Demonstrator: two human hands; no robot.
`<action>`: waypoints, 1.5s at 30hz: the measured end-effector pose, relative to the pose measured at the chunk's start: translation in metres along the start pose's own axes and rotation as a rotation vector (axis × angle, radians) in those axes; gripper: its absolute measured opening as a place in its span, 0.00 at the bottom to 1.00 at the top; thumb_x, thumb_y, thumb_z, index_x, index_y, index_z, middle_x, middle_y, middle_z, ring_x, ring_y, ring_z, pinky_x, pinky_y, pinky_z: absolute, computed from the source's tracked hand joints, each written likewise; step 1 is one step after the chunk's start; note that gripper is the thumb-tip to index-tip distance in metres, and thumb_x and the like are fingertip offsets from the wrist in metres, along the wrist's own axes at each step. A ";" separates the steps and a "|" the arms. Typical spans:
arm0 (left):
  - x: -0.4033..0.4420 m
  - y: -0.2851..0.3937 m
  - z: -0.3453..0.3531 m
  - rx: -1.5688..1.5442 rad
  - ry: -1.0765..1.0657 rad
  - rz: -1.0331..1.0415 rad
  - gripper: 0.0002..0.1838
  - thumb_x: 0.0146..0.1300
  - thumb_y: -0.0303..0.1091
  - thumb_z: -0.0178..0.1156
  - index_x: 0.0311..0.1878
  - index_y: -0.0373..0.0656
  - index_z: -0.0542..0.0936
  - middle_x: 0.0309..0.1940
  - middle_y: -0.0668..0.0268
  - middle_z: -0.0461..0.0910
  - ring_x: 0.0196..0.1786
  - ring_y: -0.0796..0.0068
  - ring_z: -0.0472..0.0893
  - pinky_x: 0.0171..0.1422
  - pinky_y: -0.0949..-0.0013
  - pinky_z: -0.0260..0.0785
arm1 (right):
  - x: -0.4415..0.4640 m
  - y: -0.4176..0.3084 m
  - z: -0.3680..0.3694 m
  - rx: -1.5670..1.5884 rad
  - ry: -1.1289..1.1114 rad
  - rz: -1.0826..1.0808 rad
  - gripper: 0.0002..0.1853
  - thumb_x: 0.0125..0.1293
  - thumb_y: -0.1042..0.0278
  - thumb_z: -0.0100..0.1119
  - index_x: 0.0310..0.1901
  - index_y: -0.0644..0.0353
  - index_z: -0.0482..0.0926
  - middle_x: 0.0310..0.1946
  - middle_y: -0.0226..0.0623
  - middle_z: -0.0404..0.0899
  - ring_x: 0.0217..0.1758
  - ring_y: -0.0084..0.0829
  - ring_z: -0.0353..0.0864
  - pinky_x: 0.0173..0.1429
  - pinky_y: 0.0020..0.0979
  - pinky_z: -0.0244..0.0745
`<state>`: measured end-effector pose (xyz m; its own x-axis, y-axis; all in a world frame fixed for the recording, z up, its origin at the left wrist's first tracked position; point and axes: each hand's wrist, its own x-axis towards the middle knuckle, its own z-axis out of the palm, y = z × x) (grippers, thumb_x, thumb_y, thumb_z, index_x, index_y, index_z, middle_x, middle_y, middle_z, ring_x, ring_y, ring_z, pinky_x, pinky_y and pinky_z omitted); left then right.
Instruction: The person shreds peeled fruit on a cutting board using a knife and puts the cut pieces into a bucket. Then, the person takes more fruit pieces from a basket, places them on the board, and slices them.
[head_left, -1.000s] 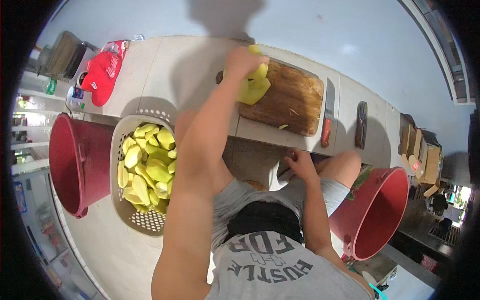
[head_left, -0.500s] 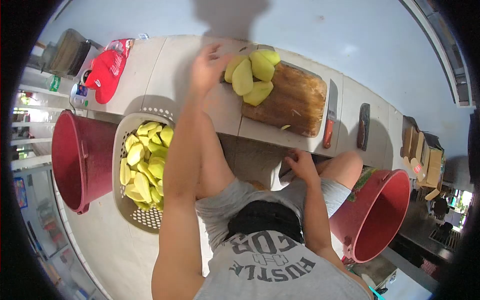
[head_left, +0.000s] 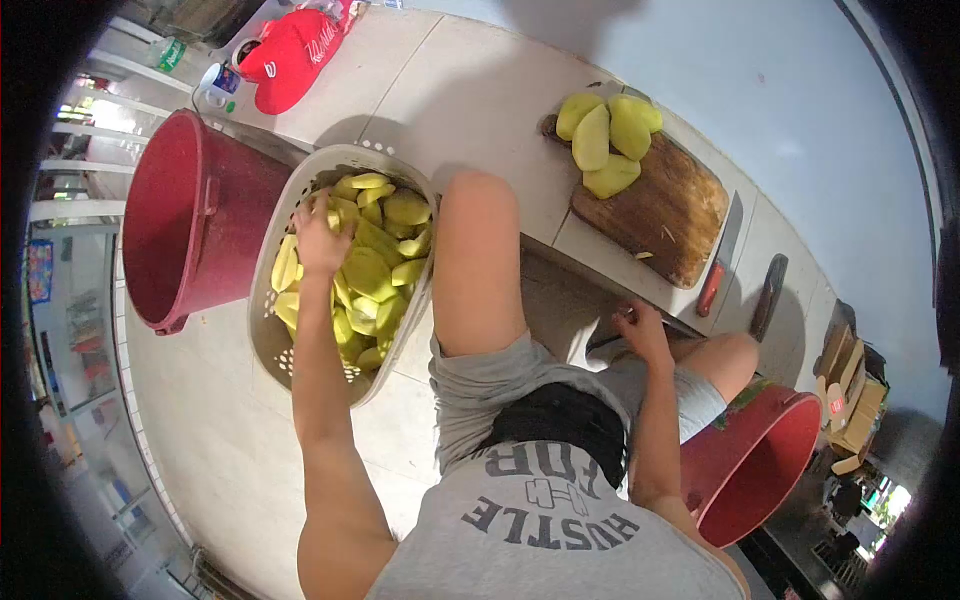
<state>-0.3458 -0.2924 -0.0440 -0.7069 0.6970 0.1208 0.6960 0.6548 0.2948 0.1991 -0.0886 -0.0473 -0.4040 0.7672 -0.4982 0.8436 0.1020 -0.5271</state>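
Observation:
My left hand (head_left: 322,240) reaches into a beige plastic basket (head_left: 268,325) full of peeled green mango pieces (head_left: 368,272). Its fingers are spread and bent down over the pieces near the basket's far left side; no piece is lifted. My right hand (head_left: 642,332) rests by my right knee, fingers loosely curled with a gap at the thumb and nothing seen in them. Several larger peeled mango pieces (head_left: 592,138) lie on the far left end of a wooden cutting board (head_left: 660,205). A knife with an orange handle (head_left: 711,288) lies right of the board.
A second, dark-bladed knife (head_left: 768,298) lies further right on the tiled ledge (head_left: 450,100). One red bucket (head_left: 215,220) stands left of the basket, another red bucket (head_left: 765,465) by my right leg. A red cap (head_left: 295,58) lies at the far left.
My left hand has moved from beside the mango pieces on the board, left and down into the basket. The view has swung left. My right hand stays by the knee.

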 end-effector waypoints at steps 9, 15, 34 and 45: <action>0.024 0.057 0.078 -0.119 0.061 -0.163 0.43 0.50 0.38 0.77 0.72 0.59 0.70 0.75 0.48 0.56 0.73 0.38 0.66 0.71 0.48 0.71 | -0.007 0.030 0.006 -0.038 0.115 -0.045 0.21 0.62 0.62 0.70 0.52 0.67 0.83 0.30 0.49 0.85 0.31 0.39 0.84 0.41 0.39 0.78; 0.027 0.046 0.069 -0.077 -0.129 -0.173 0.42 0.51 0.36 0.77 0.71 0.61 0.69 0.72 0.48 0.59 0.70 0.39 0.70 0.71 0.49 0.72 | -0.006 0.029 0.008 -0.016 0.097 0.008 0.21 0.62 0.62 0.69 0.52 0.67 0.83 0.32 0.50 0.85 0.35 0.40 0.85 0.44 0.40 0.78; 0.029 0.028 0.072 -0.129 -0.126 0.105 0.42 0.44 0.19 0.73 0.66 0.57 0.76 0.65 0.53 0.72 0.64 0.45 0.76 0.67 0.51 0.74 | -0.003 0.015 0.002 0.016 0.023 0.012 0.22 0.64 0.59 0.69 0.54 0.66 0.83 0.36 0.54 0.86 0.39 0.47 0.88 0.47 0.42 0.81; 0.022 0.017 0.057 -0.385 -0.004 0.035 0.35 0.43 0.13 0.68 0.58 0.51 0.82 0.56 0.54 0.75 0.58 0.49 0.79 0.64 0.60 0.75 | -0.002 0.016 0.004 0.069 0.055 -0.029 0.22 0.62 0.60 0.70 0.53 0.66 0.83 0.34 0.53 0.86 0.37 0.47 0.87 0.45 0.43 0.80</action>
<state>-0.3425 -0.2488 -0.0899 -0.6827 0.7185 0.1329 0.6205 0.4739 0.6248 0.2121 -0.0915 -0.0574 -0.4064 0.7982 -0.4447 0.8047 0.0822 -0.5879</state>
